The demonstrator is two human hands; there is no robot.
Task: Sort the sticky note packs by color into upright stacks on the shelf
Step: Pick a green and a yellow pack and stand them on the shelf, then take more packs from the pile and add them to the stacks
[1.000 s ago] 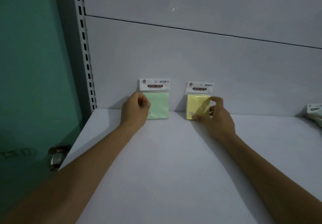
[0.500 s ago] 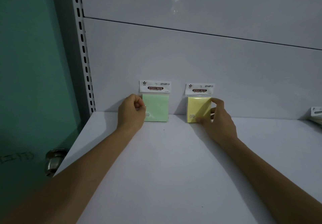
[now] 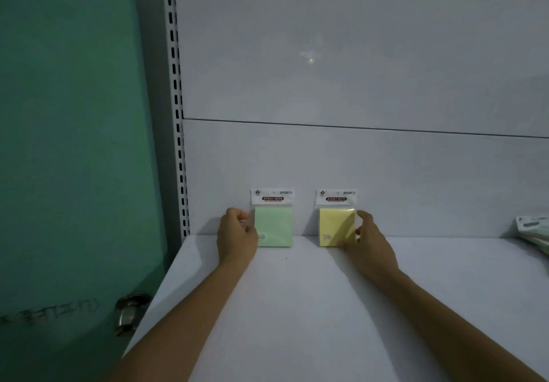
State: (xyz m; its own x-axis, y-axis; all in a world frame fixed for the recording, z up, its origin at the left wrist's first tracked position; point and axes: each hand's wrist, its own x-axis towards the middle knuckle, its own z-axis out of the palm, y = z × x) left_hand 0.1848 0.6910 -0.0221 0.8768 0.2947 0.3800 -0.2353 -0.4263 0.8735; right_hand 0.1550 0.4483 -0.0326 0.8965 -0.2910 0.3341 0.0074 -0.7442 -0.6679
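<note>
**Two packs stood against the back panel, both at risk of tipping**

The green sticky note pack (image 3: 274,227) stands upright at the far edge of the shelf (image 3: 297,307), leaning on the white back panel (image 3: 356,161); the yellow sticky note pack (image 3: 335,227) stands just to its right, apart from it, in the same pose. The left hand (image 3: 237,236) grasps the green pack's left edge, fingers (image 3: 237,215) curled round it; the right hand (image 3: 371,245) pinches the yellow pack's right side, thumb low, fingers (image 3: 364,218) high.

Each pack looks thin and rests on a narrow bottom edge; let go abruptly, either could slide forward at the base and fall flat; a finger catching the clear wrapper on the way out could drag a pack over. The smooth shelf probably gives little grip. More packs (image 3: 534,233) lie at the far right, unsorted; adding them carelessly could knock these starters down.
</note>
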